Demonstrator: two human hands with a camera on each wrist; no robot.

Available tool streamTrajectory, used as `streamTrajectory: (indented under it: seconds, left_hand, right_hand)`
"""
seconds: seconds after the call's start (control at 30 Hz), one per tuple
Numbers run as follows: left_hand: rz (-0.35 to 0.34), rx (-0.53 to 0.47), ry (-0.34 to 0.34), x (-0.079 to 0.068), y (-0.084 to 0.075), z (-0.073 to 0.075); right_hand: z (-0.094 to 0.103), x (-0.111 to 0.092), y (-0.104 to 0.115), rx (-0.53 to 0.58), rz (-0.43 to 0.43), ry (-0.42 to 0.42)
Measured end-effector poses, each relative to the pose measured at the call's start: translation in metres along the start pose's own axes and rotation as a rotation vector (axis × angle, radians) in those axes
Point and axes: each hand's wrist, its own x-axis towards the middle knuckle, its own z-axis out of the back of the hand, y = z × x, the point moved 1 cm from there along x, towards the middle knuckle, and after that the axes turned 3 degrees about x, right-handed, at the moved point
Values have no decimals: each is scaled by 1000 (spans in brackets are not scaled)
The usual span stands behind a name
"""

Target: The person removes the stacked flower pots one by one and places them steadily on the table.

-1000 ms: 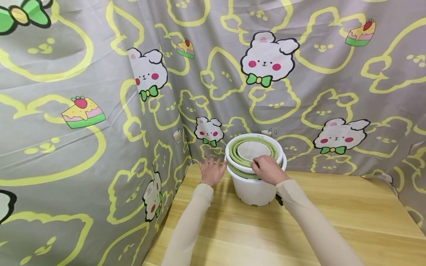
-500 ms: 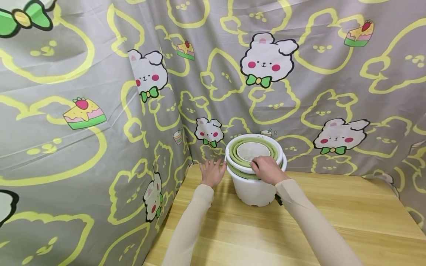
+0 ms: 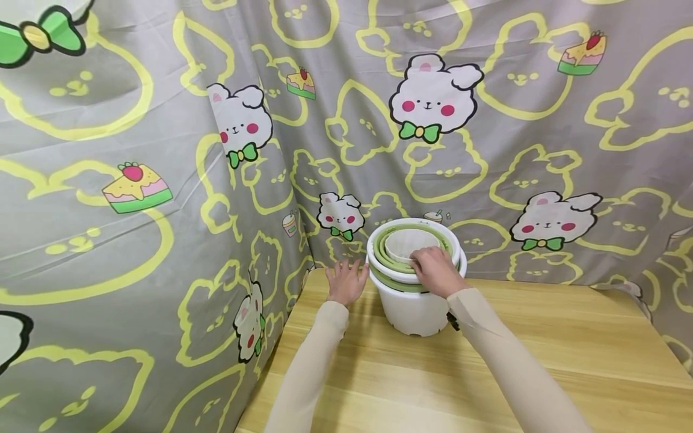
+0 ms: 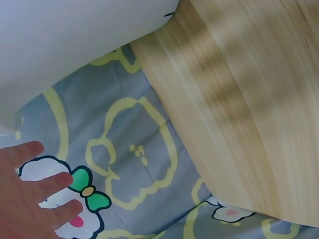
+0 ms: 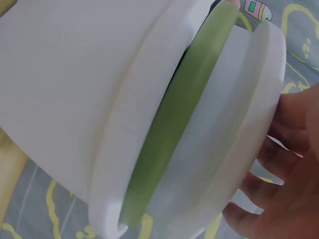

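A stack of nested white and green flowerpots (image 3: pixel 414 313) stands upright on the wooden table. The innermost small white flowerpot (image 3: pixel 407 242) shows at the centre of the rings. My right hand (image 3: pixel 440 274) reaches over the near right rim, its curled fingers at the edge of that small pot. In the right wrist view the right hand (image 5: pixel 291 159) bends over the upper white rim (image 5: pixel 249 119), which hides the fingertips. My left hand (image 3: pixel 346 282), fingers spread, is at the stack's left side; contact there is unclear. The left wrist view shows its straight fingers (image 4: pixel 52 187) below the white pot wall (image 4: pixel 75 40).
Patterned grey cloth (image 3: pixel 346 150) hangs behind and to the left, close to the stack. The wooden table (image 3: pixel 411 385) extends toward the front and right. A small dark object (image 3: pixel 453 322) shows beside the stack near the right sleeve, partly hidden.
My right hand has risen slightly, and the innermost pot's edge seems to have shifted a little with it. My left hand has stayed almost still.
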Motion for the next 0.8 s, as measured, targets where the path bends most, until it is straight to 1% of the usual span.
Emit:
streamTrajectory:
  seconds: [0.1, 0.2, 0.37, 0.47, 0.6, 0.8]
  left_hand:
    - [-3, -2, 4, 0, 0, -1]
    - [-2, 0, 6, 0, 1, -3]
    - [14, -2, 21, -1, 2, -4]
    - [12, -6, 15, 0, 3, -3]
    - [8, 13, -3, 0, 2, -2]
    - [-16, 29, -24, 0, 1, 1]
  right_hand:
    - [1, 2, 0, -46, -4, -22]
    - [1, 2, 1, -122, 4, -39]
    - [1, 2, 3, -285, 61, -87]
    - [2, 3, 3, -355, 83, -121]
    - [3, 3, 2, -402, 104, -145]
    - [5, 1, 0, -407, 128, -165]
